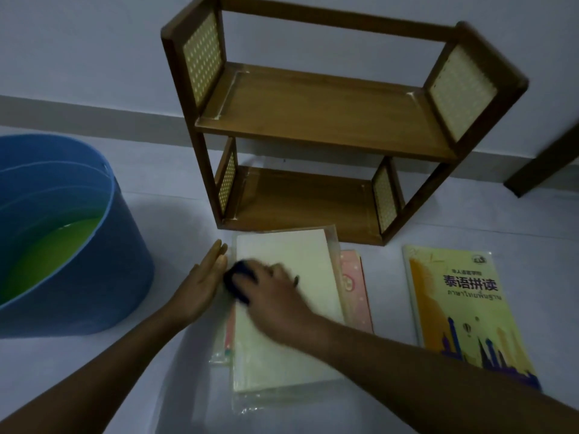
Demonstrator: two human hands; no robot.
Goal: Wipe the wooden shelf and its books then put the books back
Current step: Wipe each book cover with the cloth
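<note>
An empty two-tier wooden shelf (322,108) with cane side panels stands against the wall. In front of it a cream book (300,264) in a clear sleeve lies on top of a pink book (355,286). My right hand (275,296) presses a dark blue cloth (239,278) onto the cream book's left edge. My left hand (203,286) lies flat with fingers straight against that book's left side. A yellow book (460,311) with printed text lies apart on the floor to the right.
A large blue bucket (119,255) holding greenish liquid stands on the floor at the left, close to my left arm. A dark furniture leg (545,164) slants in at the far right. The floor is pale, with a grey skirting along the wall.
</note>
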